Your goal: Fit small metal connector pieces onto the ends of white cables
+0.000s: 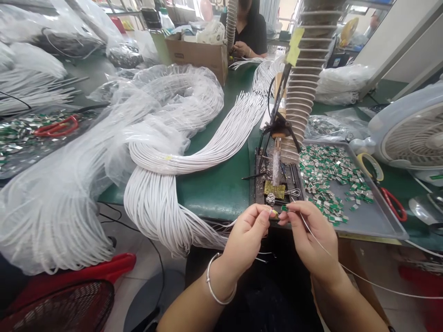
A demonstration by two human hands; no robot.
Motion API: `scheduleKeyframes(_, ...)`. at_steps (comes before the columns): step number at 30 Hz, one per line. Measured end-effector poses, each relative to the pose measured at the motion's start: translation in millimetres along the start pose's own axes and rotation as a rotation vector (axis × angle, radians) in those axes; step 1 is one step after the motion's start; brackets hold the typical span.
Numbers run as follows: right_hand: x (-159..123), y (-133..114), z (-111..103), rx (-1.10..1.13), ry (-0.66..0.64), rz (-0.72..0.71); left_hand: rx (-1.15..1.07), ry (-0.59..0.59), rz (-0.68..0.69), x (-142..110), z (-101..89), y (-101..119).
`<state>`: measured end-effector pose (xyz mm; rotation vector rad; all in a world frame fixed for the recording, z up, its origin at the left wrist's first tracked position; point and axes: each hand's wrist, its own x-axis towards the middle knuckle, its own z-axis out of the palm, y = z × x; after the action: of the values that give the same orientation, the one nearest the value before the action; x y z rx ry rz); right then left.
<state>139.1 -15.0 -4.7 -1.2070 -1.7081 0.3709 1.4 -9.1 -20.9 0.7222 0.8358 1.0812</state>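
Left hand (pixel 246 239): narrow – thumb and finger pinch a tiny green tab (pixel 274 212), too small for me to read closely. A silver bangle (pixel 213 286) circles the wrist.

Right hand (pixel 311 236): narrow as well, holding a thin white wire (pixel 349 269) that trails off toward the lower right, its tip just beside the tab.

Soldering stand: right past the fingertips – a metal coil cleaner (pixel 270 199) and a gold-coloured pad (pixel 274 189) sit below an upright soldering iron (pixel 276 168), under a ribbed hose (pixel 301 92).

Metal tray (pixel 380 226): to the right, holding a loose scatter of green-and-silver tabs (pixel 328 184). Red scissors (pixel 394 205) lie by its edge.

Progress: from here I count one wire in hand, with a great bundle of white cables (pixel 162 203) on the green desk (pixel 211 189); how many are finished, I cannot tell.

Far end: a cardboard box (pixel 197 57) holds bags, and a co-worker's hand (pixel 240 48) works beyond it.
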Motion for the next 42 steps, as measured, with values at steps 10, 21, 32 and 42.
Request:
scheduleKeyframes(10,-2,0,4,-0.025,0.063,0.02,-0.055,0.03,0.093,1,14.5,10)
scheduleKeyframes(21,-5,3,8,0.006,0.051,0.046,-0.07,0.046,0.101,0,19.6,15)
scheduleKeyframes(32,-7,5,11,0.172,0.013,0.145,-0.012,0.078,0.081,-1,19.3,17)
scheduleKeyframes(42,-15,11,16,0.061,0.2,-0.124,0.049,0.164,0.071,2,18.1,16)
